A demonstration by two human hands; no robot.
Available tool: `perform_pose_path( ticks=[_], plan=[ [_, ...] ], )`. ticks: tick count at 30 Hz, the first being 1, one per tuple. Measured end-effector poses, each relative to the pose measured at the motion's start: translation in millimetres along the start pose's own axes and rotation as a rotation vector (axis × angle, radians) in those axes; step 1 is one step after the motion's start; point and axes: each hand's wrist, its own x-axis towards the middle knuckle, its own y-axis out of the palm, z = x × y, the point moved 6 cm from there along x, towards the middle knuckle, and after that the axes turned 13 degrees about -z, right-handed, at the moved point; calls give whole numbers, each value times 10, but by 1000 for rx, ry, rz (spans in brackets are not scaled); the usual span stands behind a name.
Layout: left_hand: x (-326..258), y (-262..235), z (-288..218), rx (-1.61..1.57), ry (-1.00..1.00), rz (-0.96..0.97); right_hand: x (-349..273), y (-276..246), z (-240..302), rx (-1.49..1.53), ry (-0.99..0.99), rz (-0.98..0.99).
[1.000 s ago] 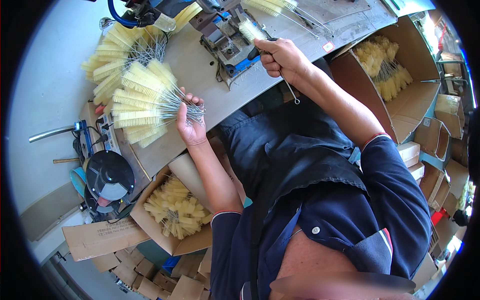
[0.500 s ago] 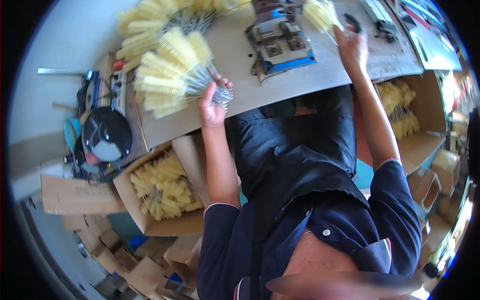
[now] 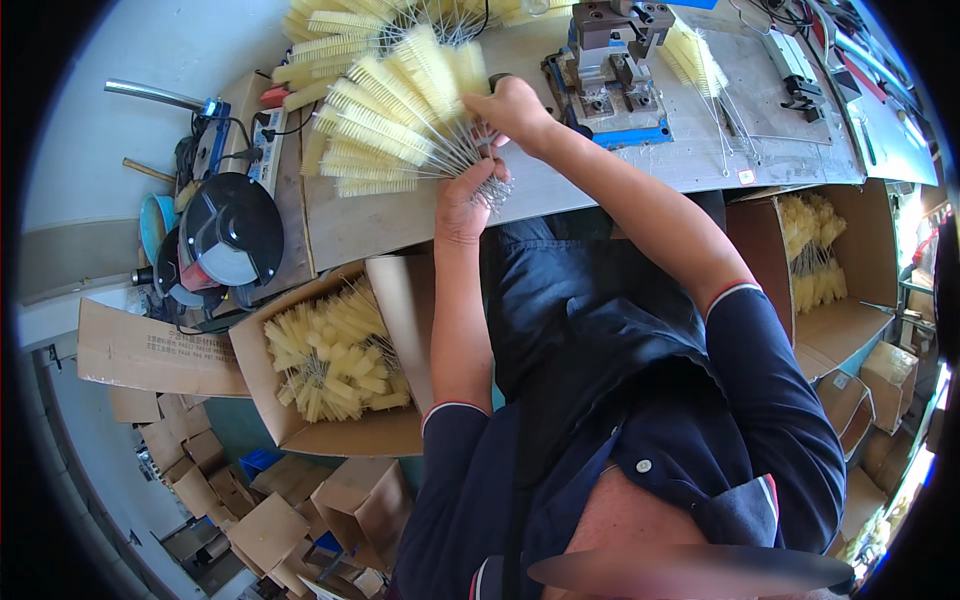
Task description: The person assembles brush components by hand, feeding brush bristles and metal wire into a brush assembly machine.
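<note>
My left hand (image 3: 466,205) is closed round the wire stems of a fanned bundle of bottle brushes (image 3: 385,118) with pale yellow bristles, held over the table's near edge. The looped wire ends stick out beside my thumb. Just above it, my right hand (image 3: 518,112) has reached across to the right side of the fan, its fingers closed at a bottle brush there; a black cover shows on one finger. Part of that grip is hidden. A small metal press fixture (image 3: 612,75) with a blue base stands right of my hands, and beyond it lies a small group of bottle brushes (image 3: 697,62).
More bottle brushes (image 3: 345,30) are heaped at the back left. Cardboard boxes of brushes stand below the table, a left box (image 3: 290,440) and a right box (image 3: 840,330). A round black machine (image 3: 235,225) and a power strip (image 3: 268,150) sit at the left.
My right hand has moved left from the brushes beyond the press fixture to the bundle in my left hand. Brushes now lie at the right without my hand on them. The view has shifted slightly.
</note>
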Motion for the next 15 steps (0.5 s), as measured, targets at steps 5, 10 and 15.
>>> perform_pose_path(
  ticks=[5,10,15],
  plan=[
    [4,-43,26,3,4,-19,79,20,-66,-22,-20,-126],
    [6,-271,71,-243,-68,-140,-456,-342,-130,392,97,-106],
    [32,-218,71,-222,-99,-88,-1119,-941,-295,526,209,-113]
  ],
)
